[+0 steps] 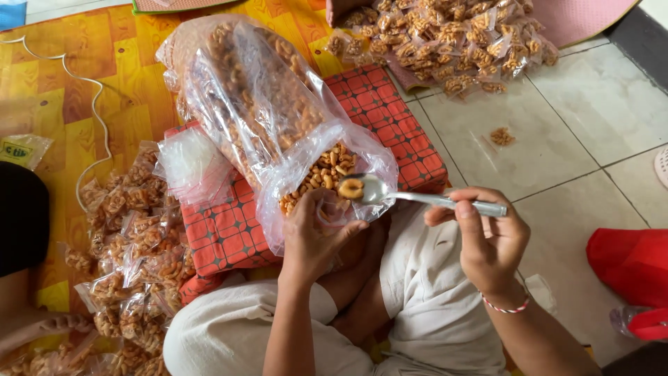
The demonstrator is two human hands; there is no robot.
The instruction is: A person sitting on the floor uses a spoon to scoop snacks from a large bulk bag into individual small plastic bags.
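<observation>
Right hand closed around spoon, one snack piece riding in its bowl just outside the big bag. Left hand pinching a small bag. Likely spill: spoon tilting, piece rolling onto floor.

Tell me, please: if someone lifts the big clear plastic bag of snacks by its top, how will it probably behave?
The big clear bag looks thin and crinkled, so it would likely sag and fold. It seems heavy for such film, being well filled. Its mouth lies open near the left hand, so snacks may spill.
</observation>
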